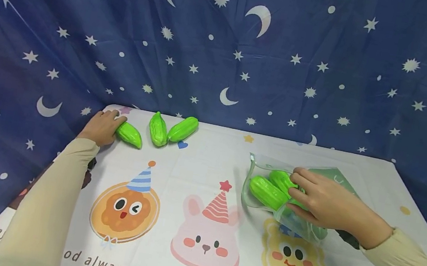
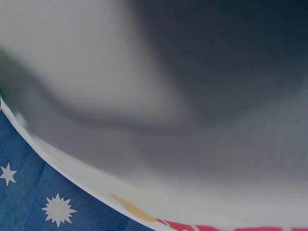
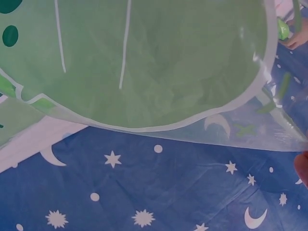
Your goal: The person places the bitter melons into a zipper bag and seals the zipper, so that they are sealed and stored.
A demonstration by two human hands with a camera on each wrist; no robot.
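At the far left of the table in the head view, my left hand (image 1: pixel 101 127) grips the near end of a bright green gourd-shaped vegetable (image 1: pixel 130 134), which lies on the cloth. Two similar green vegetables, one wrinkled (image 1: pixel 158 129) and one longer (image 1: pixel 183 129), lie just to its right. My right hand (image 1: pixel 322 200) holds the edge of a clear and green plastic bag (image 1: pixel 247 176). Inside the bag are at least two green vegetables (image 1: pixel 268 192), partly covered by my fingers. A fingertip (image 3: pixel 302 168) shows beside the bag's corner in the right wrist view. The left wrist view is blurred.
A white tablecloth (image 1: pixel 207 169) printed with cartoon faces and lettering covers the table. Behind it and along the left hangs a dark blue curtain (image 1: pixel 262 94) with moons and stars. A dark object (image 1: pixel 88 173) partly shows beside my left forearm.
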